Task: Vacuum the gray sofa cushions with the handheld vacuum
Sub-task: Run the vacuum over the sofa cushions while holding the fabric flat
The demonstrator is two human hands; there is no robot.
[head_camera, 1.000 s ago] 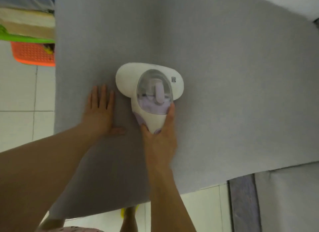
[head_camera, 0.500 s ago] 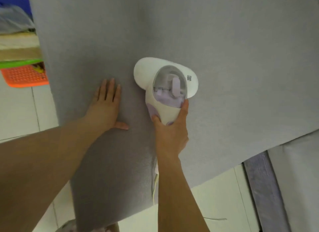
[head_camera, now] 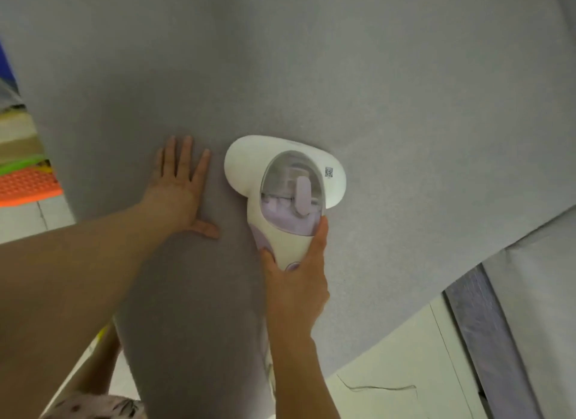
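the right grip (head_camera: 296, 281) wraps the handle of a white handheld vacuum (head_camera: 280, 185), whose head lies flat on the gray sofa cushion (head_camera: 405, 91) just ahead; the left grip (head_camera: 177, 194) presses flat, fingers straight, beside it.

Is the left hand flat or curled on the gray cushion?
Flat: the left hand rests palm-down on the gray fabric sofa cushion, fingers straight.
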